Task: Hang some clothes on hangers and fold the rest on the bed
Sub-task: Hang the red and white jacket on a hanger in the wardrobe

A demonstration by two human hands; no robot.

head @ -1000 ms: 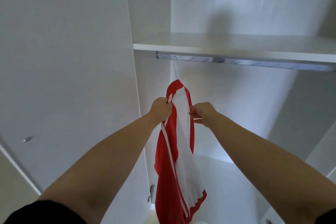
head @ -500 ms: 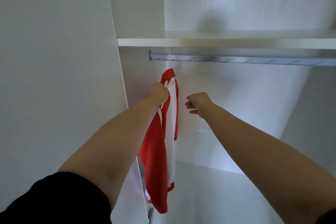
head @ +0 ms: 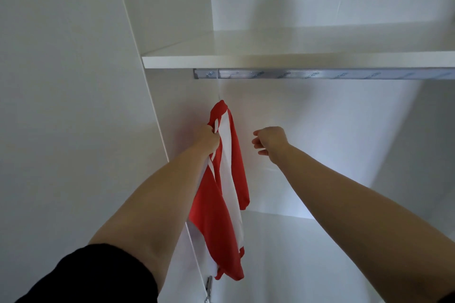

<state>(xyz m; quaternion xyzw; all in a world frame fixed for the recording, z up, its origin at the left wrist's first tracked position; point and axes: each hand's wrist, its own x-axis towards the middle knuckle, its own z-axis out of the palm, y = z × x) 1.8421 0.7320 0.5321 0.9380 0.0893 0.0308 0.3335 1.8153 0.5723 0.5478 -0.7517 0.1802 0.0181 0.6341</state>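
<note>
The right hand point(head: 269, 141) has released the red-and-white shirt point(head: 229, 155) and sits just beside it, loosely curled and empty, while the left hand point(head: 209, 139) grips the shirt's shoulder below the wardrobe rail point(head: 320, 74), indicating that hanging is nearly complete.

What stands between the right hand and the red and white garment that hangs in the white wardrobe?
Nothing visible. Only bare space lies between the right hand and the red and white garment. The left hand grips that garment near its top, on its other side, below the silver metal rail.
</note>
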